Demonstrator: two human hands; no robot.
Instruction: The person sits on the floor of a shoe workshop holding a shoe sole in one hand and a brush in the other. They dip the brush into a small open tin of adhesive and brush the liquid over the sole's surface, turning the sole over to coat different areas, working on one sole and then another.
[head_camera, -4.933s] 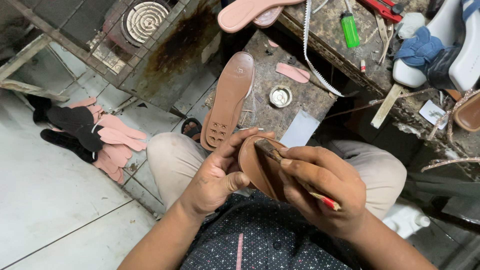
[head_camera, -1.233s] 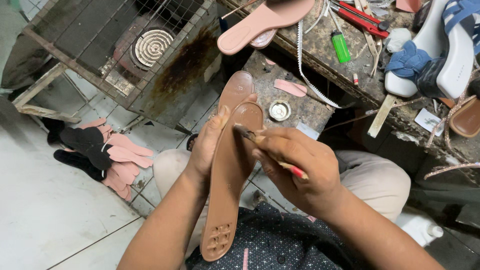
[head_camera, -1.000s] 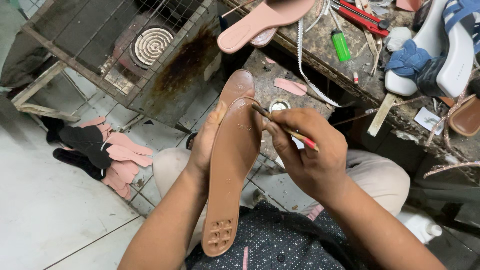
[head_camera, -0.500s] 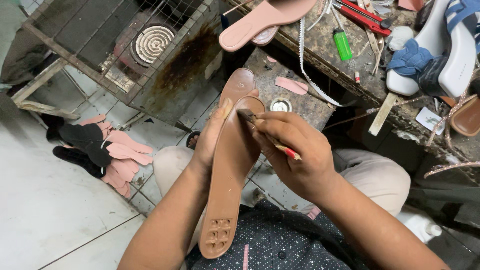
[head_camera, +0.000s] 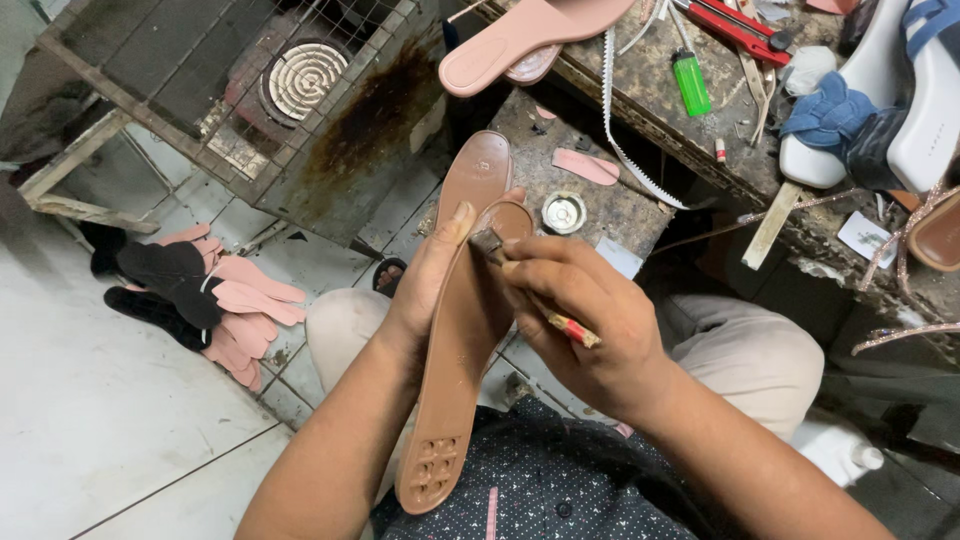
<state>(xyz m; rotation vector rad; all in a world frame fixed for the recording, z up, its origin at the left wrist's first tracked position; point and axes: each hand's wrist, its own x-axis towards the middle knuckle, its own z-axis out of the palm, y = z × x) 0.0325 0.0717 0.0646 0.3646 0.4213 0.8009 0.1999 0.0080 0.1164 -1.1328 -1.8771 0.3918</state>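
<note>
My left hand (head_camera: 425, 285) grips the left edge of a long brown shoe sole (head_camera: 455, 360) held upright over my lap, heel end with square holes toward me. My right hand (head_camera: 590, 330) holds a small brush (head_camera: 520, 285) with a red-tipped handle, its bristle end pressed on the upper part of the sole near the toe. A second brown sole (head_camera: 478, 172) lies behind on a stone block (head_camera: 600, 210).
A small round tin (head_camera: 563, 212) and a pink cut piece (head_camera: 586, 166) sit on the block. A cluttered bench (head_camera: 760, 90) at the top right holds a pink sole (head_camera: 520, 35), green lighter, red cutter and white shoes. Pink and black insoles (head_camera: 215, 300) lie on the floor left, beside a wire cage (head_camera: 250, 90).
Earlier the sole was bent and held close in both hands. Since then it has been held straight, and the brush has been moving back and forth across its upper part.
</note>
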